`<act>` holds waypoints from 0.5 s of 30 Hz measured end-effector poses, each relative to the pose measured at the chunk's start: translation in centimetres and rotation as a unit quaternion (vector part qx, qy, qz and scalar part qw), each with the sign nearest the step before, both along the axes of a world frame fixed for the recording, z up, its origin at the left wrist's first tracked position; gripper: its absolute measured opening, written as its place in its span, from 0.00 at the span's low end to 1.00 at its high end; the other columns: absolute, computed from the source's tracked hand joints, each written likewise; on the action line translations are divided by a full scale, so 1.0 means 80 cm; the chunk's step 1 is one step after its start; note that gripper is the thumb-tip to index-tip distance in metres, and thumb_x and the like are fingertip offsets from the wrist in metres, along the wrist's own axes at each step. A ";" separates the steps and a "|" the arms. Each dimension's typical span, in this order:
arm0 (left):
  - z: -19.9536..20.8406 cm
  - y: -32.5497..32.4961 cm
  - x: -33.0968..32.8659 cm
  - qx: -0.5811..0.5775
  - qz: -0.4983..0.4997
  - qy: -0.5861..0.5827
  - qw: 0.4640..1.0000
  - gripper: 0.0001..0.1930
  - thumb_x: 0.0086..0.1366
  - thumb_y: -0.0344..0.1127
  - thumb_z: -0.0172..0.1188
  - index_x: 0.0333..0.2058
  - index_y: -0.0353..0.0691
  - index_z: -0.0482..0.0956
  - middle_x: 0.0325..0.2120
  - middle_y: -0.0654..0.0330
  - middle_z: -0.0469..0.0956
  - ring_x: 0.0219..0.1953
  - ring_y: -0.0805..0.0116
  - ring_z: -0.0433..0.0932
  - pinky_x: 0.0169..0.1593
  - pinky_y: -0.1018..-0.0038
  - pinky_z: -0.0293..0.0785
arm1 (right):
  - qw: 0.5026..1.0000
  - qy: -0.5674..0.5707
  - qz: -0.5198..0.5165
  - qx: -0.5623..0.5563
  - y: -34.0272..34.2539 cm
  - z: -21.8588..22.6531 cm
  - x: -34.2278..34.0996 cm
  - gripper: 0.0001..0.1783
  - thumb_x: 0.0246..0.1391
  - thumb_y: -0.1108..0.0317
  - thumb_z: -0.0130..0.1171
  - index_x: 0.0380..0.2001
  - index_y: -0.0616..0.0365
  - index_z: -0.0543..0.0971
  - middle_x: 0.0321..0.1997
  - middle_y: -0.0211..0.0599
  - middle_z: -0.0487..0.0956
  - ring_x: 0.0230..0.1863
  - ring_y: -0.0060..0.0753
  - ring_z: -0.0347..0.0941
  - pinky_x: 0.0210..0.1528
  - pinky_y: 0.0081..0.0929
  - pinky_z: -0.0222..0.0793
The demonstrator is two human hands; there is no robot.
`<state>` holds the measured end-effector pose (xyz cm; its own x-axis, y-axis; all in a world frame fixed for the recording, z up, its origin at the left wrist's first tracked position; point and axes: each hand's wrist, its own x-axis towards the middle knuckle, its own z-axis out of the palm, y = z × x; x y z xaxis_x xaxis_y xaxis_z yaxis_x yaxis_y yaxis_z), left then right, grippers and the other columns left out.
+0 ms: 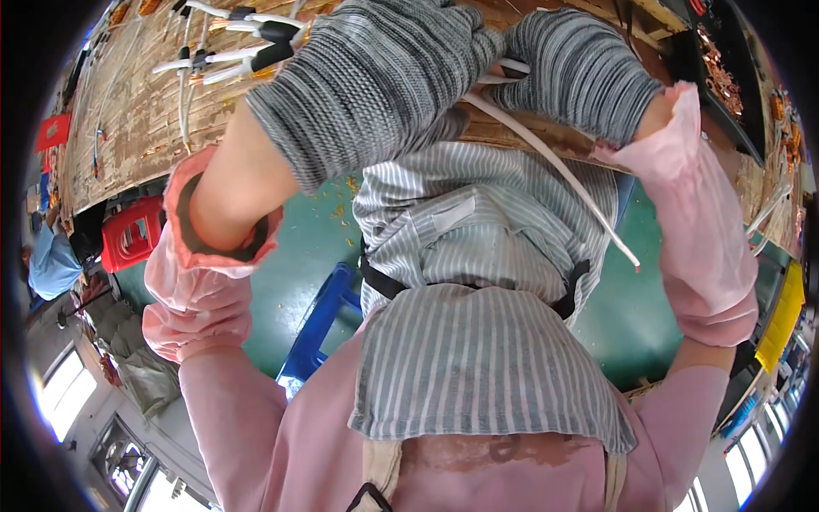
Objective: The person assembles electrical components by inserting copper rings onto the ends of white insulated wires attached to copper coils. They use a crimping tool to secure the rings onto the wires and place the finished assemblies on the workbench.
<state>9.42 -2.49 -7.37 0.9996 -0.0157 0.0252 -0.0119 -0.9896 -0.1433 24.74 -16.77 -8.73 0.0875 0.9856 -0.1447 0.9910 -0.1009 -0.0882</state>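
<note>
Bench (128, 145): worn wood, above a green floor (294, 239)
White cable (554, 161): between the gloved hands, its free end slanting down across the striped apron (495, 367)
Left hand (384, 77): grip closed round the cable
Right hand (572, 72): grip curled close beside; fingertips hidden, cannot tell whether it pinches
Black-taped cables (277, 32): on the bench, left of the left hand
Copper scraps (721, 77): in a black tray (742, 138), right of the right hand

Left of the blue stool (316, 325) are a red stool (130, 219) and a window (70, 396); right of it, a yellow sheet (780, 320).
</note>
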 end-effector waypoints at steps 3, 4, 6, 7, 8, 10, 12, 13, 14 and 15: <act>-0.001 -0.005 0.000 -0.009 0.028 0.029 0.999 0.25 0.42 0.45 0.62 0.42 0.47 0.72 0.39 0.62 0.71 0.45 0.62 0.69 0.51 0.62 0.60 | 0.999 0.037 0.018 0.031 -0.010 -0.010 0.007 0.18 0.42 0.63 0.55 0.39 0.57 0.73 0.37 0.38 0.75 0.39 0.40 0.72 0.39 0.34 0.69; -0.002 -0.008 -0.001 -0.013 0.035 0.040 0.998 0.25 0.42 0.45 0.62 0.42 0.47 0.72 0.38 0.62 0.72 0.44 0.62 0.69 0.51 0.63 0.61 | 0.997 0.053 0.024 0.042 -0.016 -0.015 0.008 0.18 0.42 0.63 0.56 0.39 0.57 0.73 0.37 0.38 0.75 0.39 0.40 0.72 0.39 0.34 0.69; 0.003 -0.011 -0.001 -0.021 0.045 0.056 0.997 0.24 0.42 0.45 0.62 0.41 0.47 0.73 0.38 0.62 0.72 0.43 0.63 0.70 0.50 0.63 0.62 | 0.994 0.081 0.025 0.068 -0.031 -0.016 0.006 0.18 0.41 0.63 0.56 0.39 0.57 0.74 0.37 0.38 0.75 0.39 0.39 0.72 0.38 0.34 0.69; 0.005 -0.014 -0.001 -0.025 0.048 0.064 0.996 0.24 0.42 0.45 0.62 0.40 0.47 0.73 0.37 0.62 0.72 0.43 0.63 0.70 0.49 0.64 0.62 | 0.992 0.094 0.020 0.078 -0.041 -0.018 0.003 0.19 0.41 0.63 0.56 0.39 0.57 0.74 0.37 0.38 0.75 0.39 0.39 0.72 0.38 0.34 0.69; 0.007 -0.017 -0.002 -0.029 0.052 0.069 0.996 0.23 0.42 0.45 0.62 0.40 0.47 0.73 0.37 0.62 0.72 0.42 0.63 0.70 0.49 0.64 0.63 | 0.989 0.112 0.021 0.092 -0.049 -0.018 -0.001 0.19 0.41 0.63 0.56 0.39 0.57 0.74 0.37 0.38 0.75 0.38 0.39 0.72 0.38 0.34 0.69; 0.001 -0.017 0.002 -0.034 0.034 0.053 0.997 0.23 0.42 0.45 0.62 0.39 0.47 0.74 0.36 0.63 0.73 0.41 0.63 0.71 0.48 0.64 0.64 | 0.981 0.161 0.010 0.111 -0.066 -0.028 -0.008 0.19 0.41 0.63 0.56 0.39 0.56 0.74 0.37 0.38 0.75 0.38 0.39 0.72 0.38 0.34 0.69; -0.021 -0.011 0.010 -0.018 -0.047 -0.039 0.998 0.18 0.41 0.44 0.62 0.34 0.47 0.75 0.31 0.64 0.72 0.37 0.65 0.71 0.42 0.68 0.65 | 0.969 0.206 -0.025 0.130 -0.089 -0.036 -0.020 0.19 0.40 0.64 0.56 0.40 0.56 0.74 0.37 0.38 0.75 0.38 0.39 0.72 0.38 0.35 0.69; -0.026 -0.007 0.005 -0.007 -0.073 -0.083 0.994 0.16 0.41 0.43 0.62 0.32 0.47 0.76 0.28 0.65 0.72 0.34 0.66 0.72 0.40 0.69 0.66 | 0.961 0.235 -0.027 0.141 -0.095 -0.042 -0.030 0.19 0.40 0.64 0.56 0.40 0.56 0.74 0.37 0.38 0.75 0.38 0.39 0.72 0.38 0.35 0.69; -0.022 -0.008 0.002 -0.006 -0.085 -0.065 0.994 0.13 0.43 0.42 0.59 0.30 0.47 0.76 0.28 0.65 0.72 0.35 0.67 0.72 0.39 0.70 0.67 | 0.953 0.261 -0.029 0.153 -0.101 -0.047 -0.037 0.19 0.40 0.64 0.56 0.40 0.56 0.74 0.37 0.38 0.75 0.38 0.39 0.72 0.38 0.35 0.70; -0.018 -0.009 -0.002 0.001 -0.084 -0.050 0.995 0.12 0.45 0.41 0.57 0.31 0.49 0.77 0.29 0.65 0.73 0.35 0.66 0.72 0.40 0.70 0.67 | 0.945 0.280 -0.025 0.167 -0.105 -0.052 -0.044 0.20 0.40 0.64 0.56 0.40 0.56 0.74 0.37 0.38 0.75 0.37 0.38 0.72 0.38 0.35 0.70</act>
